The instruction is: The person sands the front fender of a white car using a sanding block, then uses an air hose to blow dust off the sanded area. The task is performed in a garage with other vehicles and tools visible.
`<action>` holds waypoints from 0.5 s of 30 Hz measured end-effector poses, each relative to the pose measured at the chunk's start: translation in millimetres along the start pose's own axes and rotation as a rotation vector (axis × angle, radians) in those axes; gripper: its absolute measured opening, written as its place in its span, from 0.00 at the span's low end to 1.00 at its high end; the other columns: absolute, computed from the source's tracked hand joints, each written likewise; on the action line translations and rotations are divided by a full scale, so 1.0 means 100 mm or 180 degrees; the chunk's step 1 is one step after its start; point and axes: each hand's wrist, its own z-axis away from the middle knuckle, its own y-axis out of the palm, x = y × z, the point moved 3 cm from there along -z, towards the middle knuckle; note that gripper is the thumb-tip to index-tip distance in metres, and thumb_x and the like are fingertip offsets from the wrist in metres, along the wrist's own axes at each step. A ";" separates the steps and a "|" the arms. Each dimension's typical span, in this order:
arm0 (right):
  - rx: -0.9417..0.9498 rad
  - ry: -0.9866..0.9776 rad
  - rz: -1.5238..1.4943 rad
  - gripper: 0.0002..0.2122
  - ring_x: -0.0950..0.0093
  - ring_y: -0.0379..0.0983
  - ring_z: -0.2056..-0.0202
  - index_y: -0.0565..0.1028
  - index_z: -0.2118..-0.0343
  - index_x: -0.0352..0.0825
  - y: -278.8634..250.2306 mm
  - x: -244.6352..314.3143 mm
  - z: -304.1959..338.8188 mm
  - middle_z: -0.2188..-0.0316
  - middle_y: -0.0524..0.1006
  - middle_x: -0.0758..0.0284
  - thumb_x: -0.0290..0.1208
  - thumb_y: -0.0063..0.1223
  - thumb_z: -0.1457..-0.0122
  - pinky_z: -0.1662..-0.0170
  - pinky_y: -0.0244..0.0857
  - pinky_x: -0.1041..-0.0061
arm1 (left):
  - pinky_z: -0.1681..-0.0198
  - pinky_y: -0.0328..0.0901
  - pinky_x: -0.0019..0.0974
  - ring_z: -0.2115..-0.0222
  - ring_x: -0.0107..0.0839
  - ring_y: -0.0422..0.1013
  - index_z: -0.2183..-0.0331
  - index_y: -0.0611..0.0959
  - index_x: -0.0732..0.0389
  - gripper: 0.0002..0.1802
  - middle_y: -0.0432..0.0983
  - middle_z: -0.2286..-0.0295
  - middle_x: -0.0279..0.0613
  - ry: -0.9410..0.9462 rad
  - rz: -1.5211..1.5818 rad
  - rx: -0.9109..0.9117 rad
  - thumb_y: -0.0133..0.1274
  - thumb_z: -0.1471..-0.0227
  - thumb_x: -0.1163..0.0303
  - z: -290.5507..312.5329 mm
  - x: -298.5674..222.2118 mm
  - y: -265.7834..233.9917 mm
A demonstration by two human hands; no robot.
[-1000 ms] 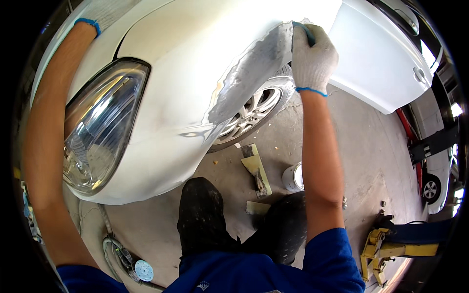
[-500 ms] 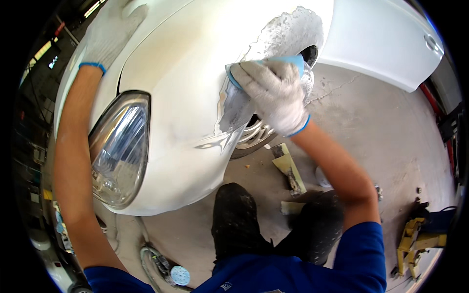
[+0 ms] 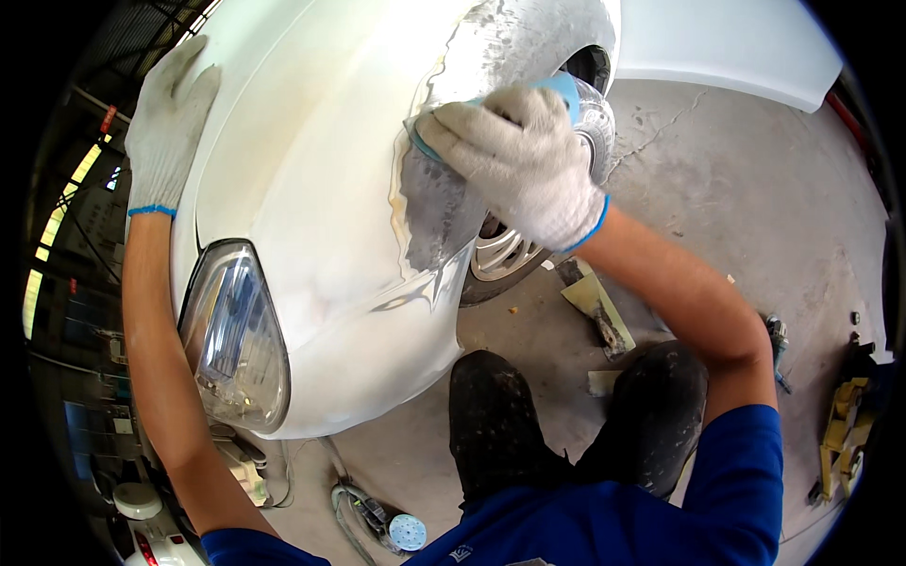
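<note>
A white car fender [image 3: 321, 217] fills the upper middle, with a grey sanded patch [image 3: 444, 212] along the wheel arch. My right hand [image 3: 519, 160], in a white knit glove, presses a light blue sanding pad [image 3: 564, 90] flat against that patch. My left hand [image 3: 170, 118], gloved too, rests flat and open on the white hood at the upper left. A clear headlight [image 3: 236, 340] sits below my left arm. The alloy wheel [image 3: 505, 255] shows just under my right wrist.
On the concrete floor lie a sanding block [image 3: 595, 307], a power sander with a dotted disc [image 3: 401, 530] and its hose, and yellow equipment [image 3: 845, 429] at the right. An open white door panel [image 3: 727, 42] stands at the upper right. My dark trouser knees [image 3: 500, 415] are below.
My right hand with the pad has slid down and left along the grey patch. The view has moved closer to the fender. My left hand stays on the hood.
</note>
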 end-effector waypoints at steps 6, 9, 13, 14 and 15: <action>-0.0031 0.0340 0.0155 0.16 0.75 0.68 0.65 0.79 0.61 0.46 -0.03 -0.03 -0.02 0.64 0.73 0.78 0.31 0.56 0.56 0.63 0.65 0.71 | 0.39 0.60 0.42 0.43 0.38 0.66 0.45 0.77 0.49 0.27 0.70 0.45 0.40 -0.0382 0.0190 0.0137 0.54 0.45 0.53 -0.02 -0.22 -0.05; -0.0229 0.0064 0.0057 0.15 0.74 0.69 0.66 0.79 0.61 0.45 -0.02 -0.10 -0.06 0.64 0.73 0.77 0.31 0.56 0.54 0.63 0.66 0.70 | 0.40 0.60 0.40 0.44 0.39 0.67 0.44 0.76 0.47 0.26 0.72 0.46 0.40 -0.0152 0.0094 0.0044 0.50 0.43 0.53 0.02 -0.11 -0.06; 0.0226 0.0682 -0.0094 0.20 0.73 0.69 0.61 0.78 0.53 0.46 0.02 -0.44 -0.08 0.58 0.76 0.79 0.24 0.56 0.51 0.58 0.66 0.72 | 0.39 0.58 0.38 0.43 0.37 0.66 0.44 0.75 0.49 0.24 0.70 0.45 0.41 -0.0243 0.0234 0.0071 0.50 0.42 0.59 0.02 -0.17 -0.03; 0.0320 0.0600 -0.0076 0.20 0.74 0.68 0.61 0.78 0.53 0.46 0.00 -0.24 -0.06 0.58 0.75 0.80 0.24 0.57 0.52 0.58 0.66 0.73 | 0.38 0.58 0.39 0.43 0.37 0.65 0.44 0.75 0.51 0.25 0.70 0.45 0.42 -0.0233 0.0264 0.0065 0.51 0.43 0.59 -0.02 -0.17 -0.06; -0.0045 0.0359 -0.0245 0.21 0.76 0.67 0.61 0.78 0.53 0.47 -0.01 -0.07 -0.05 0.57 0.73 0.80 0.26 0.59 0.54 0.58 0.66 0.73 | 0.38 0.58 0.39 0.43 0.37 0.65 0.44 0.75 0.52 0.25 0.69 0.45 0.42 -0.0241 0.0306 0.0067 0.52 0.43 0.60 -0.02 -0.16 -0.07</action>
